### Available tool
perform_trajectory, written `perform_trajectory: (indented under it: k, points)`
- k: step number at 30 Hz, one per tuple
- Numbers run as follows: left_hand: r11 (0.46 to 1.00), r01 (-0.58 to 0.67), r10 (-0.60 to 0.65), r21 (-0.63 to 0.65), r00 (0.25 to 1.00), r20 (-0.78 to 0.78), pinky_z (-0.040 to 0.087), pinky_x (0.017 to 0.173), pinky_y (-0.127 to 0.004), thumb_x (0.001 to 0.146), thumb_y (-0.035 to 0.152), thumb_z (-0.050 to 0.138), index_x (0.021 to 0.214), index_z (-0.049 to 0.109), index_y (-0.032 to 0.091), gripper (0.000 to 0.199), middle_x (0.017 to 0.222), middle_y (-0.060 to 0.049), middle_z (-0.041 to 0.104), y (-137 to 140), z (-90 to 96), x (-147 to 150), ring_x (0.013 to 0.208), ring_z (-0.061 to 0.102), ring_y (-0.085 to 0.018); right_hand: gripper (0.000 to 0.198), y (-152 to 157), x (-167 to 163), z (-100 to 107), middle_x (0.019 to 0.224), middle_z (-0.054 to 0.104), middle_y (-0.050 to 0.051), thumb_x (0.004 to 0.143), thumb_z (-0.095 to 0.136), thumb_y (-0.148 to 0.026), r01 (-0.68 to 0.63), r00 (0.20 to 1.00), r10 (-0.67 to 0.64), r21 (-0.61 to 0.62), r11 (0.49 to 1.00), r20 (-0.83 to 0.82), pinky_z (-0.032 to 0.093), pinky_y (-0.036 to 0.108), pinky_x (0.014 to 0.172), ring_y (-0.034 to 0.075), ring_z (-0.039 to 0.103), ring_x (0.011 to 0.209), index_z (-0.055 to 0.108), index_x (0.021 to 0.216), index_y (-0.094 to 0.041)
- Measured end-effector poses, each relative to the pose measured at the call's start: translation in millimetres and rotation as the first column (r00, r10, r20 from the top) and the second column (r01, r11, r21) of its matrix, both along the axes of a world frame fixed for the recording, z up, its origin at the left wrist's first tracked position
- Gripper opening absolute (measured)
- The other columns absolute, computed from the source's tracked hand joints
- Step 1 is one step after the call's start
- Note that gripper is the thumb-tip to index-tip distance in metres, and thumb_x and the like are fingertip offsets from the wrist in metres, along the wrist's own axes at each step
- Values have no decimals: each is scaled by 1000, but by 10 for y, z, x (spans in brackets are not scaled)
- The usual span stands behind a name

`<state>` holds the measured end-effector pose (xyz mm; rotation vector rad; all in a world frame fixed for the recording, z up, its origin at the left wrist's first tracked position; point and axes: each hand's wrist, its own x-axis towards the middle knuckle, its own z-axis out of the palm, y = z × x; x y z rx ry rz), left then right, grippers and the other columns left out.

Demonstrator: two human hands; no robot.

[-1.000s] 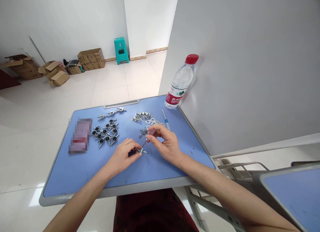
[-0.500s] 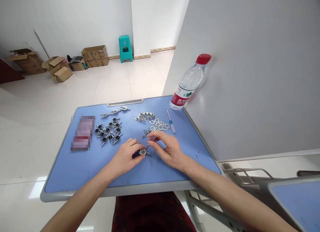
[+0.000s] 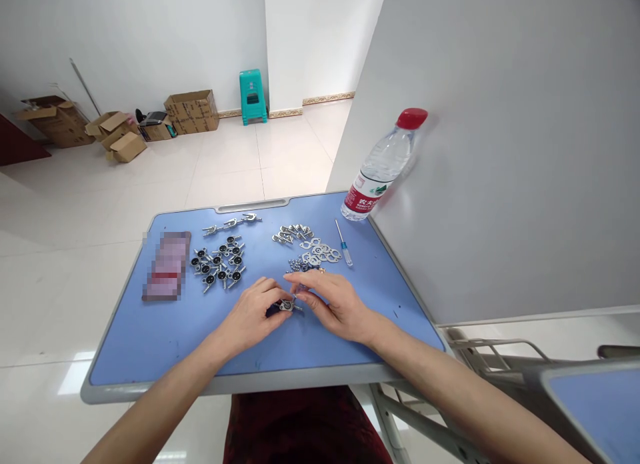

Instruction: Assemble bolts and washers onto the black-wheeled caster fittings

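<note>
My left hand (image 3: 257, 309) is closed on a small metal fitting (image 3: 287, 305) with a flat plate and ring on top, pinning it near the desk's front. Over that fitting, my right hand (image 3: 334, 301) pinches a small screwdriver (image 3: 301, 288) with a clear handle. Its tip points down at the fitting, and the fingers partly cover it. Just beyond the right hand lie tiny screws (image 3: 296, 265), flat metal plates (image 3: 321, 253) and small shiny metal levers (image 3: 293, 233). Metal parts with black discs (image 3: 221, 275) are grouped left of my hands.
On the blue desk (image 3: 150, 344) a second screwdriver (image 3: 345, 247) lies at right, near a red-capped water bottle (image 3: 373, 177) against a grey panel (image 3: 500, 151). Forked metal pieces (image 3: 230, 224) lie along the back. A blurred purple object (image 3: 167, 264) rests at left.
My right hand's fingers have shifted left, its index finger now stretching over the fitting, with the screwdriver standing more upright. The left hand keeps its hold on the fitting.
</note>
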<state>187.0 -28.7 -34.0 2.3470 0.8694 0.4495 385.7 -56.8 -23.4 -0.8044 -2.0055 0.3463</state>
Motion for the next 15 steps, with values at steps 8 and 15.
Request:
perform_trajectory:
  k: [8,15]
  points:
    - [1000,-5,5,-21,1000,0,43,74,-31,90,20,61,93,63,19,5,88,-2,62,10,11,4,84,54,-19,15,19,11,-2,82,70,3,96,48,-17,83,997,-83,-14,996,5,50,27,63,15,63,68,58,105,-22]
    - [1000,-4,4,5,1000,8,43,72,-31,92,23,58,90,62,18,6,84,-2,60,0,-39,-6,83,52,-19,9,-15,-83,-26,66,60,0,95,51,-23,194,981,-194,-8,981,-1,43,25,54,14,51,56,58,89,-21]
